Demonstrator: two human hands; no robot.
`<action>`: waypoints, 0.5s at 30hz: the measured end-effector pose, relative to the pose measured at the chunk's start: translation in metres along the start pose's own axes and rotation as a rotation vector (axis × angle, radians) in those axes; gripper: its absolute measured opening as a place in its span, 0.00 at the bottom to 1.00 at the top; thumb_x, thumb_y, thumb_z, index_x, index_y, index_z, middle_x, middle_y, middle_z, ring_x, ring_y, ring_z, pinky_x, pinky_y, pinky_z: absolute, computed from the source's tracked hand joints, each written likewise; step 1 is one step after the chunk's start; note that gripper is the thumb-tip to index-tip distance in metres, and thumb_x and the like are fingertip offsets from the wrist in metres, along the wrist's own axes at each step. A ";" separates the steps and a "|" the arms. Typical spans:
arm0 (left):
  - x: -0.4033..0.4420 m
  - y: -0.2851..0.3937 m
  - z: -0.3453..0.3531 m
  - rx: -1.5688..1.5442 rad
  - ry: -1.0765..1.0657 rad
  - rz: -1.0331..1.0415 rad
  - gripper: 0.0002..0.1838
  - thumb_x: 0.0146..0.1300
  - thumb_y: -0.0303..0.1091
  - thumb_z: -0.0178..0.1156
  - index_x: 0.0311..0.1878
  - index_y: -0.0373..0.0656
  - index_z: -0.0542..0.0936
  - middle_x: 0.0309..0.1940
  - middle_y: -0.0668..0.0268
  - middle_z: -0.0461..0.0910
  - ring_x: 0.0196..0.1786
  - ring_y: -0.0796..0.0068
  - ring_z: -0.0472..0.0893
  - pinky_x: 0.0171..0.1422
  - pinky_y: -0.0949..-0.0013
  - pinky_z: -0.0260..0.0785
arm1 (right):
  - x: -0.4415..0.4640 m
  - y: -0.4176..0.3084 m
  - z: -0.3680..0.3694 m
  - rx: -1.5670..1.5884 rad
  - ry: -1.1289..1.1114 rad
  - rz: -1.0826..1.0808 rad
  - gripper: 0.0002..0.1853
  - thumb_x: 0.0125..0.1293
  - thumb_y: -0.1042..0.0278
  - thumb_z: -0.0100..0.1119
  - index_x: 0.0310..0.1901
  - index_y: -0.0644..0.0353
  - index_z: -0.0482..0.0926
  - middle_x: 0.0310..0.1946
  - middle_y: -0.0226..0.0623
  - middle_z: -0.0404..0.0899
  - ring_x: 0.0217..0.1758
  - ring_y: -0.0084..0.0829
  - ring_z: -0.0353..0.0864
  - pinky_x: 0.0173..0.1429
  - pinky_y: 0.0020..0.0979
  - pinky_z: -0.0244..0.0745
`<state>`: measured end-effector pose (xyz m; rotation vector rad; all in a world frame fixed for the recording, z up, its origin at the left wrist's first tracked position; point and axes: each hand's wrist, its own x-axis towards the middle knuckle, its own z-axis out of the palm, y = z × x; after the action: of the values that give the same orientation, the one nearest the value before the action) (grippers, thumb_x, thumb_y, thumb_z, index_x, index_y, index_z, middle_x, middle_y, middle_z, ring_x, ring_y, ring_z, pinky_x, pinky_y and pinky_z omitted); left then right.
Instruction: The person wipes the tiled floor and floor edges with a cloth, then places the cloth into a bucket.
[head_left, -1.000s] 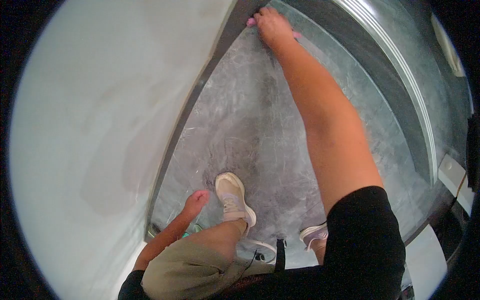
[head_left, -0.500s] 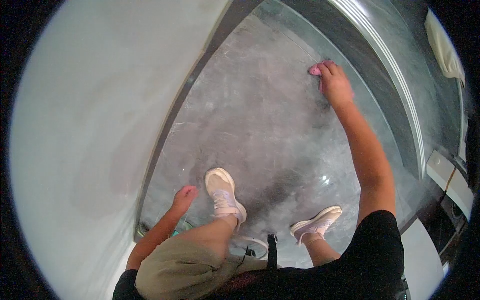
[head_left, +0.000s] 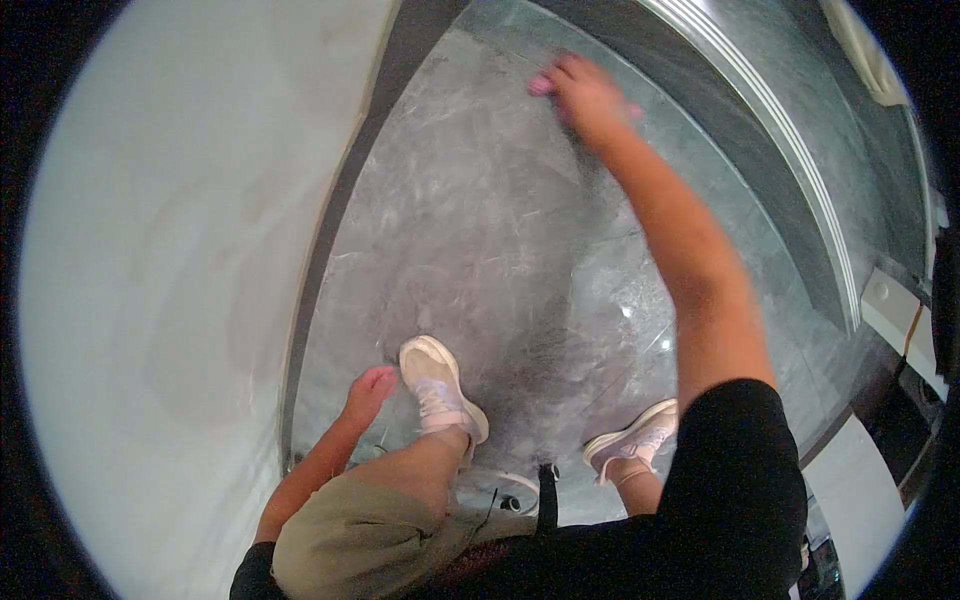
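My right hand, blurred by motion, presses a pink cloth onto the grey floor toward the top of the view. The fingers are closed over the cloth, so only bits of pink show at either side of the hand. Low on the left, my left hand hangs near my left shoe. Its fingers are curled together and no object shows in them.
A large white panel rises along the left, with a dark strip at its foot. On the right a curved dark edge with a light metal rail bounds the floor. My right shoe stands on the floor; a white box-like piece lies far right.
My right hand has swept the cloth up and to the left across the floor. My left hand has stayed almost where it was, and the view has shifted slightly.
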<state>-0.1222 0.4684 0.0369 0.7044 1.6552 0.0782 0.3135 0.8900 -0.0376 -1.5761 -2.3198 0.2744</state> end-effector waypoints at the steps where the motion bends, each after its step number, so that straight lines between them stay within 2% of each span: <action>1: -0.004 0.012 0.004 -0.084 0.014 -0.014 0.14 0.71 0.35 0.51 0.52 0.38 0.78 0.38 0.67 0.81 0.40 0.77 0.78 0.48 0.71 0.71 | -0.029 0.004 -0.026 -0.065 0.027 -0.030 0.18 0.50 0.74 0.61 0.46 0.52 0.79 0.52 0.35 0.76 0.59 0.41 0.74 0.60 0.40 0.72; 3: -0.008 0.013 0.003 -0.169 0.024 -0.030 0.13 0.71 0.34 0.51 0.51 0.37 0.78 0.38 0.66 0.81 0.40 0.77 0.78 0.48 0.71 0.71 | -0.074 0.031 -0.035 -0.043 0.085 -0.053 0.15 0.56 0.71 0.57 0.47 0.54 0.79 0.51 0.38 0.76 0.55 0.44 0.75 0.56 0.42 0.73; 6: -0.004 -0.016 0.000 -0.135 0.002 -0.110 0.13 0.70 0.35 0.52 0.51 0.37 0.77 0.38 0.66 0.81 0.40 0.77 0.78 0.49 0.71 0.72 | -0.103 0.021 -0.038 -0.090 -0.007 0.036 0.17 0.55 0.70 0.56 0.49 0.55 0.78 0.51 0.38 0.76 0.55 0.45 0.75 0.58 0.41 0.72; 7: -0.001 -0.031 -0.002 -0.069 -0.015 -0.120 0.14 0.70 0.35 0.52 0.52 0.37 0.77 0.38 0.66 0.81 0.40 0.77 0.78 0.49 0.70 0.72 | -0.109 0.001 -0.031 0.233 -0.177 0.216 0.17 0.58 0.69 0.53 0.50 0.57 0.78 0.54 0.39 0.76 0.58 0.45 0.74 0.61 0.39 0.70; 9: 0.001 -0.035 -0.002 -0.001 -0.028 -0.127 0.14 0.70 0.35 0.52 0.52 0.37 0.77 0.39 0.66 0.81 0.41 0.77 0.78 0.50 0.70 0.72 | -0.106 -0.045 -0.018 -0.018 0.060 -0.205 0.17 0.62 0.67 0.50 0.51 0.57 0.78 0.56 0.39 0.75 0.62 0.44 0.71 0.66 0.40 0.66; 11: -0.006 -0.020 -0.001 0.015 -0.039 -0.100 0.14 0.71 0.35 0.52 0.52 0.38 0.77 0.39 0.68 0.80 0.41 0.78 0.78 0.49 0.70 0.72 | -0.075 -0.056 0.001 -0.019 0.098 -0.151 0.22 0.56 0.76 0.52 0.55 0.56 0.76 0.59 0.38 0.73 0.63 0.41 0.70 0.63 0.41 0.66; 13: -0.010 -0.024 0.000 -0.001 -0.026 -0.088 0.13 0.71 0.35 0.53 0.52 0.38 0.77 0.38 0.68 0.80 0.41 0.78 0.77 0.49 0.71 0.72 | -0.018 -0.067 0.021 0.040 0.076 -0.088 0.23 0.58 0.75 0.51 0.58 0.56 0.74 0.61 0.37 0.72 0.66 0.40 0.68 0.66 0.42 0.64; 15: -0.009 -0.023 -0.001 -0.004 -0.015 -0.056 0.13 0.70 0.35 0.53 0.52 0.39 0.78 0.37 0.69 0.80 0.40 0.78 0.77 0.48 0.71 0.72 | 0.044 -0.068 0.050 -0.049 0.106 -0.128 0.24 0.59 0.74 0.50 0.59 0.56 0.72 0.63 0.38 0.70 0.68 0.39 0.66 0.68 0.42 0.63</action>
<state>-0.1320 0.4453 0.0349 0.6542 1.6590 0.0364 0.2218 0.9065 -0.0547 -1.4206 -2.3487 0.1013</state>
